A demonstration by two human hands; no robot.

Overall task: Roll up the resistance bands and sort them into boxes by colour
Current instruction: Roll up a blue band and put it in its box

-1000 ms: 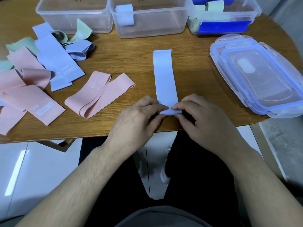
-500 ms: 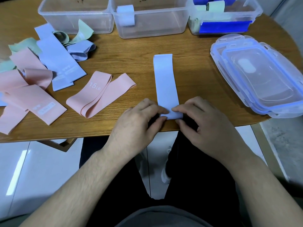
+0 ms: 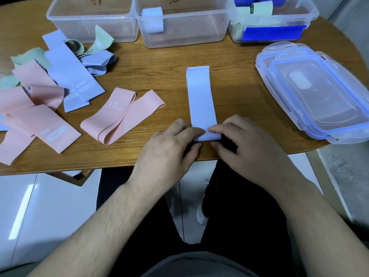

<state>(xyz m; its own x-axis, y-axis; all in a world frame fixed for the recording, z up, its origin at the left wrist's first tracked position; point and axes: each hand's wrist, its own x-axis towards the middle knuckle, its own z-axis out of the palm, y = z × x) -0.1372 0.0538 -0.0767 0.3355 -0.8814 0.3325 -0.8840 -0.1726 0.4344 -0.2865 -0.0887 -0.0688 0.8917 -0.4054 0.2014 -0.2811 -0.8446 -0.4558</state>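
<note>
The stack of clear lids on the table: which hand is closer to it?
Right. The right hand pinches the lilac band, just left of the lids; the left hand is farther left, across the band.

Looks like a room at home: a rounded wooden table (image 3: 163, 76) on glossy white floor tiles (image 3: 50, 206), clear plastic storage boxes (image 3: 183, 27) lined along its far edge, lids (image 3: 319, 92) stacked beside.

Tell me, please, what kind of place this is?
Probably a home or plain indoor room: a wooden table on a glossy white tiled floor, with clear plastic storage boxes and loose resistance bands.
</note>
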